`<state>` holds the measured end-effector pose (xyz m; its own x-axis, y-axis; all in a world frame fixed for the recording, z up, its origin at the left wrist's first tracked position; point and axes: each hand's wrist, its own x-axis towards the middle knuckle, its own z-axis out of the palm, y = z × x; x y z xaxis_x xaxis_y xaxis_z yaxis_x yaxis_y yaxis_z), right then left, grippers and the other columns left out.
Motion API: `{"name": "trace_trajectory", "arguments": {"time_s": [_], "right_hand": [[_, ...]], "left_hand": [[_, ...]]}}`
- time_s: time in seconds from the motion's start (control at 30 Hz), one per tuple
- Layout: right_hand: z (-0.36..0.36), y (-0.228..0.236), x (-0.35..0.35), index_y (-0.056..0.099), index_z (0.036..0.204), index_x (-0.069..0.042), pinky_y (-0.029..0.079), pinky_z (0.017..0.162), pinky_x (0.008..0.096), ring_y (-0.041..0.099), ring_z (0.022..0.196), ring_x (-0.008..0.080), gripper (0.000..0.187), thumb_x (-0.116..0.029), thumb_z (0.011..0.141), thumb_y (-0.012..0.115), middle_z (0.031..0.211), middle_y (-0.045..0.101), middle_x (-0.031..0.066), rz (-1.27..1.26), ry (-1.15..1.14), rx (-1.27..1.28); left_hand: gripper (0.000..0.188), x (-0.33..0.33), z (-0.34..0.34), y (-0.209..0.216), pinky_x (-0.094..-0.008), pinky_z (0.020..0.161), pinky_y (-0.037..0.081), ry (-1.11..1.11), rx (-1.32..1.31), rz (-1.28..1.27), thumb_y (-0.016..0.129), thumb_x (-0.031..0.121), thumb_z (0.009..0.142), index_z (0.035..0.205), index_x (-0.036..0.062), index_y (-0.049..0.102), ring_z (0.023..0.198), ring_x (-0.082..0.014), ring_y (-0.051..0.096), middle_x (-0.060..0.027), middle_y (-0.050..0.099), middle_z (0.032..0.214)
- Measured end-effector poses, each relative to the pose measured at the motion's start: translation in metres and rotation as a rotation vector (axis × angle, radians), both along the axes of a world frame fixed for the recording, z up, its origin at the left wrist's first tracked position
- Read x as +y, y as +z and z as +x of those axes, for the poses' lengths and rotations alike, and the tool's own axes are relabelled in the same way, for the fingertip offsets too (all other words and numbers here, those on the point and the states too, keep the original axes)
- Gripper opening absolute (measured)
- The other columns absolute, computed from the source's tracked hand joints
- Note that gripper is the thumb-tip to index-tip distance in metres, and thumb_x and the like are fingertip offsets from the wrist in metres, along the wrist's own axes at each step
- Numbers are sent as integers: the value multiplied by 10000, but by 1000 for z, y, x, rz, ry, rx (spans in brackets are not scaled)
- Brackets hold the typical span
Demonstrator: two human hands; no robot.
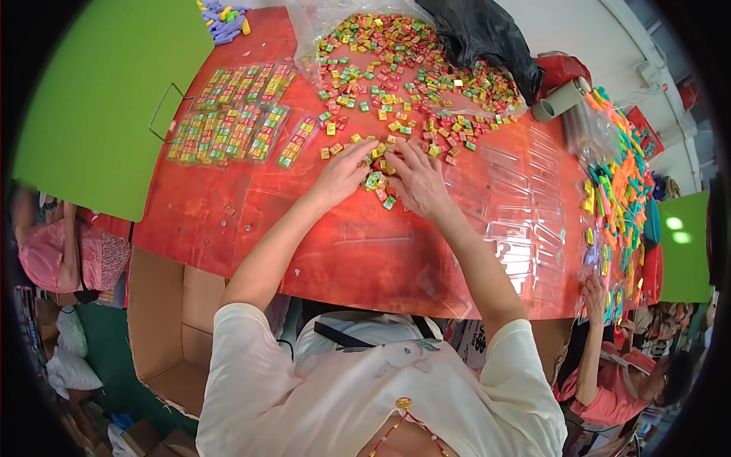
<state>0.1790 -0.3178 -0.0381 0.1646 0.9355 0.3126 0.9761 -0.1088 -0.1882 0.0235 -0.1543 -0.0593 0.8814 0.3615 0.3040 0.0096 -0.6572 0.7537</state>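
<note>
Both hands reach over a red table (304, 259), on either side of a small cluster of little red, yellow and green blocks (373, 180). My left hand (343, 177) comes in from the left, its fingers stretched forward against the cluster's edge. My right hand (419, 181) lies on the other side with its fingers spread, the tips touching or just over blocks. Whether a block sits under the fingertips is hidden. Left of my left hand lies a clear tray filled with blocks (297, 142). Clear plastic trays (525, 217) are laid out right of my right hand.
Beyond my hands a large pile of blocks (388, 46) spills from a clear bag, beside a black plastic bag (483, 34). Several filled trays (228, 126) lie at the left, near a green board (99, 99). Colourful plastic pieces (620, 190) and a co-worker's hand (592, 295) are at the right.
</note>
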Motion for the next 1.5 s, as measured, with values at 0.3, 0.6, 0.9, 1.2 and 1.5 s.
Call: {"name": "trace_trajectory", "arguments": {"time_s": [0.3,0.6,0.9,1.2,1.5], "right_hand": [[-79,-6,-63,584,1326,-113,378,1041,551,418,1390,331,459,-223,889,672,1501,452,158,56,-29,-51],[-103,-7,-84,625,1260,-89,402,1003,514,549,1220,305,406,-221,882,690,1352,564,132,36,9,85],[-73,-25,-19,657,1154,-85,444,903,445,567,1095,283,328,-149,833,681,1157,603,87,126,-114,-48],[-89,-8,-40,655,1147,-105,410,998,469,553,1158,287,340,-154,818,724,1204,585,85,145,-42,58],[-92,-18,-25,648,1143,-106,379,1042,513,527,1225,295,389,-170,775,752,1283,564,97,53,-21,8]], "left_hand": [[361,-13,-52,-4,-300,890,503,26,-158,-533,538,107,999,1343,11,588,1057,-151,632,-82,681,1155],[404,-30,-74,-7,-454,886,465,258,-1,402,623,89,885,1286,131,639,1111,-299,554,-87,595,1141],[408,-46,-64,-6,-446,882,441,239,279,652,597,75,861,1265,102,645,1089,-285,553,-92,568,1132],[497,-43,-102,7,-455,892,448,281,140,374,682,107,860,1345,101,573,1119,-316,551,-118,561,1162],[389,-21,-88,3,-452,856,411,290,310,587,697,217,860,1234,130,638,1068,-291,553,-97,566,1092]]}}
